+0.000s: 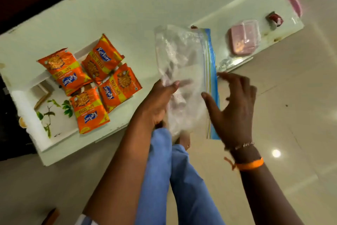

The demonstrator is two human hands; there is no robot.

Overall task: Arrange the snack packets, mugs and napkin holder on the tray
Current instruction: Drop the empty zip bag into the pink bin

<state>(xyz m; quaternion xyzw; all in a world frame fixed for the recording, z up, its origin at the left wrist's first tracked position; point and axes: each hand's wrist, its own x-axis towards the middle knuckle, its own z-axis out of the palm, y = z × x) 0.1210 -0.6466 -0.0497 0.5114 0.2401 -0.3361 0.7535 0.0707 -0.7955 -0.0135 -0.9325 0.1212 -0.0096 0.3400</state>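
Note:
Several orange snack packets (91, 82) lie side by side on a white tray (43, 139) with a leaf print, at the left of the pale table (127, 6). My left hand (158, 104) grips the lower left side of a clear zip bag (184, 71) with a blue seal strip, held above the table's front edge. My right hand (235, 108) is at the bag's blue strip with fingers spread; its thumb touches the bag's face. The bag looks empty. No mugs or napkin holder are visible.
A pink lidded box (242, 40) and a small red object (274, 19) sit on the table's right end. A pink round item (295, 4) pokes past the far right edge. My blue trouser legs (175, 179) and beige floor are below.

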